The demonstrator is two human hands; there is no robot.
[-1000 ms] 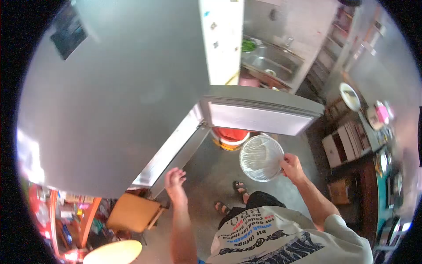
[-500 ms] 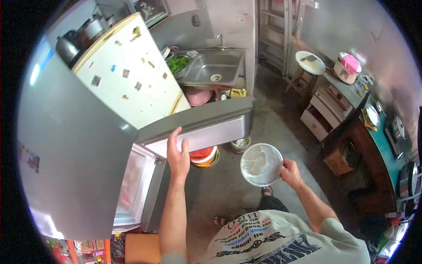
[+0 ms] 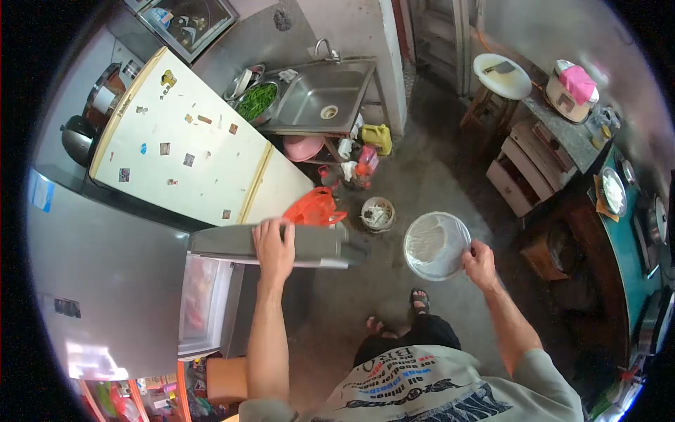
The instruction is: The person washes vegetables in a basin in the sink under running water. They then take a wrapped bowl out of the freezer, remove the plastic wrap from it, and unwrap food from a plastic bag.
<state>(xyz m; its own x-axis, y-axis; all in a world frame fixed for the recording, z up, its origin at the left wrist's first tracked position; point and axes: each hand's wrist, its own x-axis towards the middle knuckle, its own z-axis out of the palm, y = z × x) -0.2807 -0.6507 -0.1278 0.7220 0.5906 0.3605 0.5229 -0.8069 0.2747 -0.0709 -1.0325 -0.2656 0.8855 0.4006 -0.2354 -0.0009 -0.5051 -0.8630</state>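
Observation:
My right hand (image 3: 480, 265) grips the rim of a round plate (image 3: 437, 246) that looks covered in clear plastic wrap, held out over the floor. What lies under the wrap is hard to make out. My left hand (image 3: 274, 247) is on the upper edge of a grey refrigerator door (image 3: 228, 243), its fingers curled over the top. That door stands partly open on the lower compartment of the grey refrigerator (image 3: 112, 281). Wrapped pinkish contents (image 3: 202, 295) show inside, behind the door's hinge side.
A white refrigerator (image 3: 190, 148) stands beyond the grey one. Behind it are a steel sink (image 3: 323, 95) and a bowl of green vegetables (image 3: 258, 103). A bin (image 3: 378, 214) and a red plastic bag (image 3: 314, 207) sit low ahead. On the right are a stool (image 3: 485, 112) and a green-topped table (image 3: 629, 232).
The refrigerator door has swung closer to closed, with my left hand moving from its inner side to its top edge. My view has shifted; the plate stays in my right hand.

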